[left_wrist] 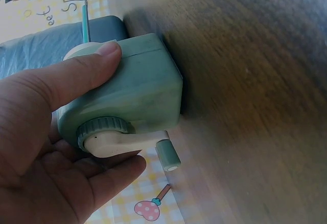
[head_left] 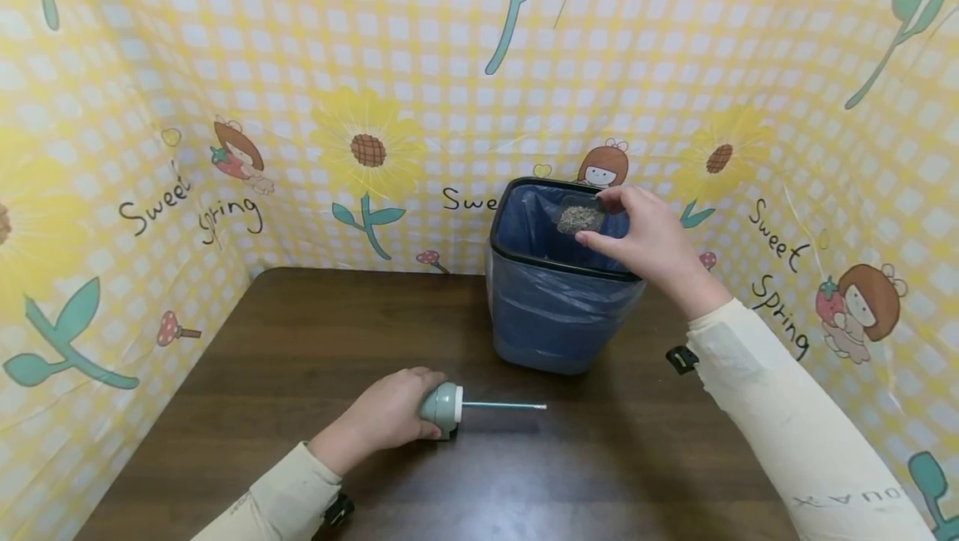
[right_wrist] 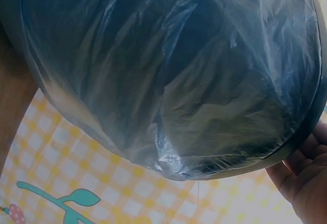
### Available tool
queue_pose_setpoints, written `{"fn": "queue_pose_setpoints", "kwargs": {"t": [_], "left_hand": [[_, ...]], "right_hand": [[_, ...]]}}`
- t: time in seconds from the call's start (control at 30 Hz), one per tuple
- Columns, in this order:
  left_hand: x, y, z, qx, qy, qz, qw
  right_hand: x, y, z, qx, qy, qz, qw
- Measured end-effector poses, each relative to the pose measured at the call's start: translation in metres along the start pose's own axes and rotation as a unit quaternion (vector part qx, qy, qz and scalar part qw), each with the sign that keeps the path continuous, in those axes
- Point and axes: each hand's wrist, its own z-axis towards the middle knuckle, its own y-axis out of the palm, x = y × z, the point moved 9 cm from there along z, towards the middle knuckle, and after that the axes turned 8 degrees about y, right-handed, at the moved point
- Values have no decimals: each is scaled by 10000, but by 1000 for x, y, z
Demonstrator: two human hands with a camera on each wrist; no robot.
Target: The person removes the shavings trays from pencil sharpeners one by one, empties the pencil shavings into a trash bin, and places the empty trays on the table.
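Observation:
My left hand (head_left: pixel 390 410) grips a green crank pencil sharpener (head_left: pixel 444 408) low over the table, thumb on one side. A teal pencil (head_left: pixel 504 405) sticks out of its white front, pointing right. The left wrist view shows the sharpener's body (left_wrist: pixel 138 81) with its white crank arm and green crank knob (left_wrist: pixel 168 156). My right hand (head_left: pixel 659 241) pinches a small clear shavings tray (head_left: pixel 580 215) between thumb and fingers, over the opening of a lined trash bin (head_left: pixel 565 320). Grey-brown shavings show in the tray. The right wrist view has only part of that hand (right_wrist: pixel 309 183), beside the bin's rim; the tray is hidden there.
The bin stands at the back right of the dark wooden table (head_left: pixel 360 316), a translucent bag (right_wrist: pixel 127 81) folded over its black rim. A yellow checked curtain (head_left: pixel 419 25) with flowers surrounds the table at the back and both sides.

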Motion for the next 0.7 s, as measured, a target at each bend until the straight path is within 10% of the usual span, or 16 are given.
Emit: {"fn": "queue_pose_setpoints", "kwargs": {"t": [0.7], "left_hand": [[1,-1,0,7,10,-25,10000]], "right_hand": [[-7,4,6,-170,-401,-1035,9937]]}}
